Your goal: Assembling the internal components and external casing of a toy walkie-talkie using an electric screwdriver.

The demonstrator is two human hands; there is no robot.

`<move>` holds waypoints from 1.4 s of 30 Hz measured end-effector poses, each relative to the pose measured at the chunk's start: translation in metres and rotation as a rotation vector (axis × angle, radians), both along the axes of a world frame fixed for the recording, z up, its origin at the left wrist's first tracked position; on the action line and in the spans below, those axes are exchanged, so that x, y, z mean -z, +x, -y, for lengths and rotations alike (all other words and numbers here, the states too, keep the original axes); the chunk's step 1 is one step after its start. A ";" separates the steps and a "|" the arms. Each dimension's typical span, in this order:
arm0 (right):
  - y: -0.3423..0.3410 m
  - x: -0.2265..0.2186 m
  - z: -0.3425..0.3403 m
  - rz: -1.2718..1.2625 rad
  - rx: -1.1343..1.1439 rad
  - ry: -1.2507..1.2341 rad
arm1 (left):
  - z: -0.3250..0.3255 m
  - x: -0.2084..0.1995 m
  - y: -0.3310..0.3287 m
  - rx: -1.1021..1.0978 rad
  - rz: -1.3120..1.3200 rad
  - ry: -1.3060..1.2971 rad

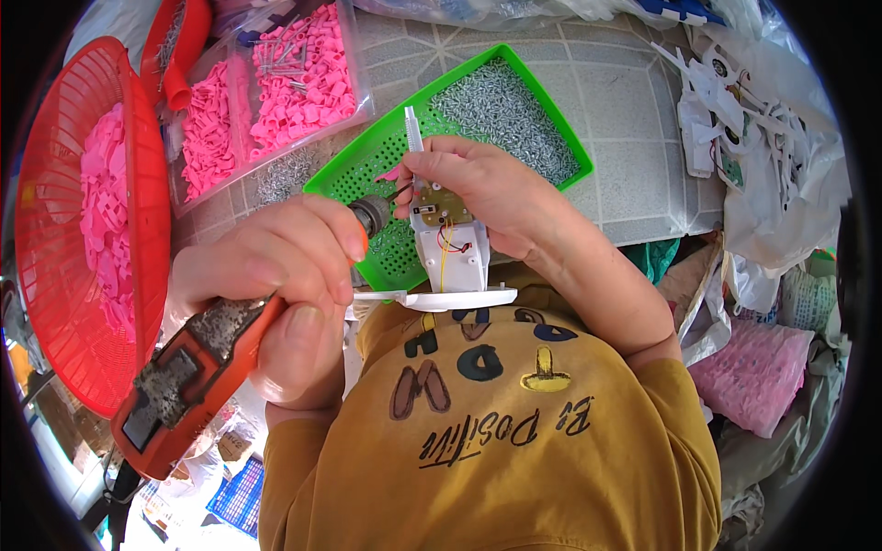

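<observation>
- One red basket (151, 202), nine o'clock, holding pink parts (104, 220).
- Green tray (354, 170), twelve o'clock.
- Drill (197, 376), eight o'clock, left hand (271, 266) wrapped around it, chuck (372, 214) facing the device (455, 262).
- This device, white, near centre toward twelve, pinched by the right hand (482, 188).
- Screws (514, 119), one o'clock, in the tray.

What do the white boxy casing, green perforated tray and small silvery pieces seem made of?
White boxy casing: probably smooth, matte plastic; moulded edges. Green perforated tray: likely plastic, slightly glossy, evenly coloured. Small silvery pieces: apparently shiny metal, glinting brightly.
</observation>
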State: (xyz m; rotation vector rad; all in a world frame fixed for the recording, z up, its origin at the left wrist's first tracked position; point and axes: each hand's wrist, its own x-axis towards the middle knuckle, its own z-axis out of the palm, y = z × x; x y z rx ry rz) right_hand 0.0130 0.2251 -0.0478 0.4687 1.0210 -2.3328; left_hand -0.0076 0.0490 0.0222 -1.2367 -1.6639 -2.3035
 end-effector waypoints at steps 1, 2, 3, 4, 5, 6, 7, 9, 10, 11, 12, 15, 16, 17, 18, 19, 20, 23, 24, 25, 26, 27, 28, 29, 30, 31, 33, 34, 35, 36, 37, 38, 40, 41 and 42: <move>0.000 0.000 -0.001 -0.004 -0.018 -0.009 | 0.000 0.000 0.000 -0.003 -0.004 0.000; 0.000 0.000 -0.001 -0.004 -0.018 -0.009 | 0.000 0.000 -0.001 -0.006 -0.008 0.000; 0.000 0.000 -0.001 -0.003 -0.021 -0.008 | 0.000 0.000 -0.001 -0.004 -0.008 0.000; 0.000 0.001 -0.002 -0.002 -0.023 -0.008 | -0.001 0.001 -0.002 0.003 -0.006 0.002; 0.000 0.001 -0.002 -0.002 -0.022 -0.007 | -0.001 0.002 -0.003 0.011 -0.004 0.003; 0.001 0.000 -0.002 -0.001 -0.027 -0.006 | -0.001 0.003 -0.002 0.010 -0.004 0.003; 0.001 0.000 -0.002 -0.001 -0.032 -0.004 | -0.002 0.005 -0.002 -0.001 0.010 0.006; 0.001 0.000 -0.002 -0.001 -0.032 -0.008 | -0.003 0.006 -0.002 -0.012 0.025 0.008; 0.001 0.000 -0.002 -0.001 -0.030 -0.010 | -0.004 0.006 -0.002 -0.009 0.030 0.016; 0.001 0.001 -0.002 -0.001 -0.029 -0.010 | -0.004 0.006 -0.002 -0.006 0.036 0.023; 0.001 0.000 -0.002 -0.005 -0.031 -0.012 | -0.005 0.006 -0.002 -0.005 0.036 0.023; 0.001 -0.001 -0.002 -0.009 -0.029 -0.004 | -0.004 0.006 -0.004 -0.015 0.023 0.003; 0.001 -0.003 -0.002 -0.009 -0.026 0.006 | -0.003 0.006 -0.004 -0.014 0.023 0.015; 0.001 -0.004 -0.002 -0.009 -0.026 0.006 | -0.003 0.007 -0.005 -0.012 0.022 0.027; 0.001 -0.006 -0.002 -0.003 -0.022 0.025 | -0.001 0.005 -0.005 -0.011 0.023 0.027; 0.001 -0.007 -0.002 0.004 -0.017 0.045 | 0.001 0.002 -0.004 -0.004 0.048 0.047; 0.001 -0.009 -0.002 0.004 -0.017 0.044 | 0.002 0.000 -0.004 0.003 0.073 0.068; 0.001 -0.010 -0.001 0.021 -0.005 0.052 | 0.001 -0.001 -0.002 0.011 0.072 0.076; 0.001 -0.010 0.000 0.024 -0.002 0.050 | 0.001 -0.001 -0.002 0.012 0.071 0.076; 0.001 -0.010 0.000 0.026 0.001 0.048 | 0.001 -0.001 -0.001 0.003 0.067 0.066; 0.002 -0.009 -0.001 0.024 0.002 0.047 | 0.001 -0.001 0.000 -0.006 0.063 0.056; 0.001 -0.007 -0.002 0.023 -0.011 0.045 | 0.001 0.000 -0.001 -0.006 0.066 0.056; 0.001 -0.005 -0.003 0.021 -0.024 0.043 | 0.001 0.001 -0.001 -0.003 0.078 0.063; 0.000 -0.006 -0.003 0.025 -0.024 0.043 | 0.001 0.002 -0.002 -0.001 0.090 0.070; 0.001 -0.006 -0.003 0.021 -0.023 0.048 | 0.001 0.002 -0.002 0.000 0.089 0.070; 0.002 -0.007 -0.003 0.018 -0.023 0.053 | 0.001 0.002 -0.002 0.010 0.084 0.071; 0.002 -0.009 -0.001 0.020 -0.014 0.058 | 0.001 0.003 -0.002 0.020 0.078 0.071; 0.003 -0.009 -0.001 0.021 -0.006 0.062 | 0.001 0.003 -0.002 0.022 0.084 0.081; 0.003 -0.010 -0.001 0.021 -0.006 0.062 | 0.000 0.004 -0.002 0.024 0.090 0.090; 0.003 -0.010 -0.001 0.025 -0.005 0.058 | -0.001 0.003 -0.002 0.024 0.090 0.090; 0.003 -0.011 -0.001 0.028 -0.005 0.054 | -0.002 0.003 -0.003 0.012 0.049 0.064; 0.003 -0.011 -0.001 0.028 -0.005 0.054 | -0.003 0.003 -0.004 -0.001 0.009 0.039; 0.002 -0.010 -0.001 0.029 -0.009 0.063 | -0.004 0.005 -0.004 -0.008 0.015 0.040; 0.002 -0.009 -0.001 0.029 -0.009 0.063 | -0.005 0.006 -0.004 -0.016 0.021 0.042; 0.002 -0.009 -0.002 0.026 -0.011 0.061 | -0.004 0.005 -0.004 -0.015 0.021 0.042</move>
